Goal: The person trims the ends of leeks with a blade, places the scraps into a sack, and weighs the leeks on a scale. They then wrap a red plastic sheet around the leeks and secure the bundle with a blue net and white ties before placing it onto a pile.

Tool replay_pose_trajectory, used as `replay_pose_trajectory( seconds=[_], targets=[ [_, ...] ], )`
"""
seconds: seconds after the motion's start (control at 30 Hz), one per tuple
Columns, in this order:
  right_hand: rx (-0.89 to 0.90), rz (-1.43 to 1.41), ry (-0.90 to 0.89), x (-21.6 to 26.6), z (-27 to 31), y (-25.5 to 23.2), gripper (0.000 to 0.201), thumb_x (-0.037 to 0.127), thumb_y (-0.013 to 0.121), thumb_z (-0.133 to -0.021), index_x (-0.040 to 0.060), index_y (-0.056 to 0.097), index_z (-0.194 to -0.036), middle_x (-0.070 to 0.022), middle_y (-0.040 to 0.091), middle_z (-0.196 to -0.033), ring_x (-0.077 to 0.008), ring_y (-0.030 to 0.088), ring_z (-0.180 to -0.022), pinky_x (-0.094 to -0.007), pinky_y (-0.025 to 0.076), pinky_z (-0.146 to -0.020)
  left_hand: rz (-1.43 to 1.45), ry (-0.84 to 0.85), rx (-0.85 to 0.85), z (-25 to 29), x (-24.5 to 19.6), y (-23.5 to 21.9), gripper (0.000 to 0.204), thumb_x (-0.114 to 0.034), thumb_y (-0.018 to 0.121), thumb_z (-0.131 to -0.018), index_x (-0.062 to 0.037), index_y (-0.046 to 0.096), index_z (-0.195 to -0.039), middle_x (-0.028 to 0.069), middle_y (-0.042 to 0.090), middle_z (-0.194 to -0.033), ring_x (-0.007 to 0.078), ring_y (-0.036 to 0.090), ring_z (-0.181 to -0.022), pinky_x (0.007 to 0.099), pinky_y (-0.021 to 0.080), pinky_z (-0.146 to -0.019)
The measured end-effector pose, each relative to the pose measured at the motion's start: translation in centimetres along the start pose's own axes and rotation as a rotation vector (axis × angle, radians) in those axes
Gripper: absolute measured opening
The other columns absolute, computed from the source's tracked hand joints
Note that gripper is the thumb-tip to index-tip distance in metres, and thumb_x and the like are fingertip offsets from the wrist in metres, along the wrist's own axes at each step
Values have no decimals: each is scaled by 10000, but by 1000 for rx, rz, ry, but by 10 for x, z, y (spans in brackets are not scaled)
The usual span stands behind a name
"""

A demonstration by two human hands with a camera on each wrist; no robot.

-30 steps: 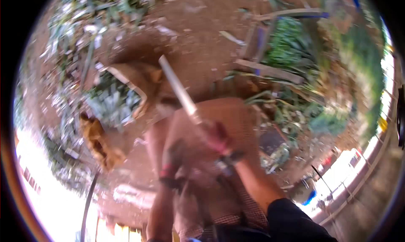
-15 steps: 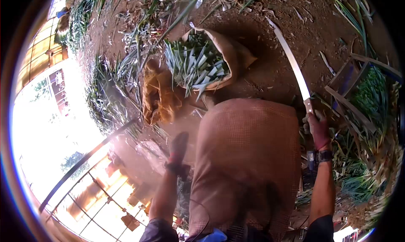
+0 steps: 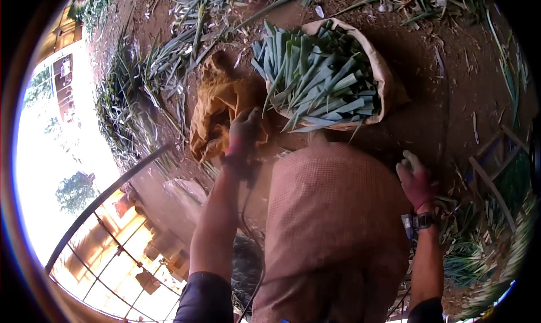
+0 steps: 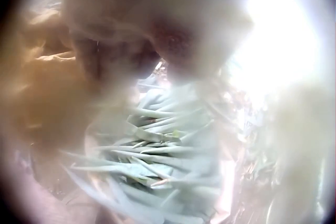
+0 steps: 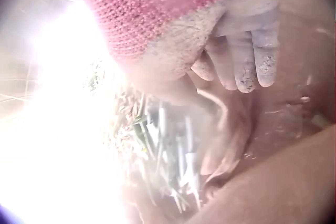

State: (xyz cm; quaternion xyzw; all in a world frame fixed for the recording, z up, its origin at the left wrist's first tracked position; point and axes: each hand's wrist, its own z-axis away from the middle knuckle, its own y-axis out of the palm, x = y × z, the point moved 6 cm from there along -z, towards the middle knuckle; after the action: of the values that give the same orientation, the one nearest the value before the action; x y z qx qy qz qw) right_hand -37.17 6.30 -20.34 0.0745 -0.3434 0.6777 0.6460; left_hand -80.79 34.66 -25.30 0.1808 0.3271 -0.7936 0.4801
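Note:
My left hand (image 3: 243, 134), gloved with a red cuff, is at the right side of a crumpled orange mesh sack (image 3: 211, 106) on the ground; I cannot tell whether its fingers grip the mesh. In the left wrist view the fingers are dark and blurred, close beside the orange mesh. A tan sack (image 3: 389, 78), packed with cut leek tops (image 3: 315, 78), stands just right of it, its mouth rolled open. Beyond my right knee, my right hand (image 3: 416, 182) hangs in a dirty pink-and-grey glove, fingers loosely extended and holding nothing.
Reddish woven sacking (image 3: 332, 210) covers my lap. Leek leaves (image 3: 135, 103) litter the ground at left. A curved dark bar (image 3: 107, 202) and wire grid rise at lower left. At right lies a wooden crate (image 3: 496, 179) of greens. A cable runs beside my left forearm.
My right hand has let go of the long wooden-handled knife, which is out of view now. My left hand has reached forward to the orange sack. The view has turned toward the leek sack.

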Motion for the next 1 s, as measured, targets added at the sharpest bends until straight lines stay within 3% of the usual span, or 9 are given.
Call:
replay_pose_trajectory(
  seconds=[0.07, 0.1, 0.2, 0.4, 0.6, 0.67, 0.73, 0.8, 1.0],
  targets=[
    [46, -76, -108, 37, -33, 46, 471, 204, 672, -944, -5, 569, -1353, -133, 676, -1094, -191, 631, -955, -326, 527, -856, -115, 89, -66, -43, 9, -9, 432, -366, 666, -965, 7, 704, -1179, 123, 744, -1013, 184, 672, -926, 329, 518, -852],
    [52, -65, -102, 52, -49, 66, 471, 204, 672, -944, -5, 569, -1353, -133, 676, -1094, -191, 631, -955, -326, 527, -856, -108, 101, -63, -49, -5, 0, 303, -243, 648, -1004, 13, 687, -1162, -8, 685, -907, 74, 594, -782, 243, 495, -689],
    [108, -215, -229, 103, -92, 110, 465, 176, 673, -941, -14, 569, -1353, -106, 676, -1066, -172, 633, -922, -317, 530, -836, -192, 98, -97, -83, -11, 13, 400, -342, 645, -973, 8, 695, -1162, 123, 739, -985, 175, 665, -907, 324, 517, -845],
    [81, -20, -396, 139, -135, 153, 516, 173, 711, -900, 23, 567, -1372, -183, 675, -1184, -256, 663, -1005, -363, 528, -892, 156, 231, 52, -213, 22, 49, 385, -269, 694, -938, -5, 667, -1217, 97, 731, -979, 155, 654, -874, 317, 520, -785],
    [-22, 72, -614, 158, -160, 175, 597, 181, 696, -898, 99, 503, -1457, -175, 631, -1259, -333, 639, -1093, -409, 515, -945, 125, 335, -63, -191, -12, 97, 251, -80, 735, -918, -17, 721, -1160, 23, 743, -974, 104, 660, -840, 234, 526, -776],
    [-38, 118, -636, 181, -173, 185, 574, 186, 685, -902, 136, 520, -1449, -171, 631, -1223, -345, 629, -1095, -420, 514, -947, 103, 341, -18, -176, 1, 121, 302, -24, 707, -925, -2, 693, -1226, 88, 742, -1148, 125, 687, -1022, 257, 544, -920],
    [-54, 168, -660, 204, -189, 198, 554, 192, 674, -906, 173, 538, -1442, -168, 631, -1187, -358, 619, -1097, -432, 514, -950, 174, 356, 43, -164, 20, 145, 300, -158, 734, -888, -141, 742, -1188, 92, 759, -1081, 211, 727, -985, 337, 544, -906],
    [-69, 388, -793, 224, -203, 218, 503, 213, 665, -910, 218, 581, -1406, -156, 620, -1149, -367, 608, -1082, -429, 520, -937, -461, 639, -30, -140, 5, 157, 368, -208, 663, -910, -156, 679, -1274, 125, 712, -1191, 306, 665, -1124, 405, 497, -991],
    [17, 928, -559, 175, -251, 261, 442, 310, 622, -941, 257, 617, -1379, -27, 485, -1475, -375, 490, -1288, -514, 449, -1032, 83, 207, 228, -121, 19, 125, 348, -170, 658, -904, -68, 703, -1234, 181, 722, -1166, 295, 711, -1042, 331, 531, -933]
  ],
)
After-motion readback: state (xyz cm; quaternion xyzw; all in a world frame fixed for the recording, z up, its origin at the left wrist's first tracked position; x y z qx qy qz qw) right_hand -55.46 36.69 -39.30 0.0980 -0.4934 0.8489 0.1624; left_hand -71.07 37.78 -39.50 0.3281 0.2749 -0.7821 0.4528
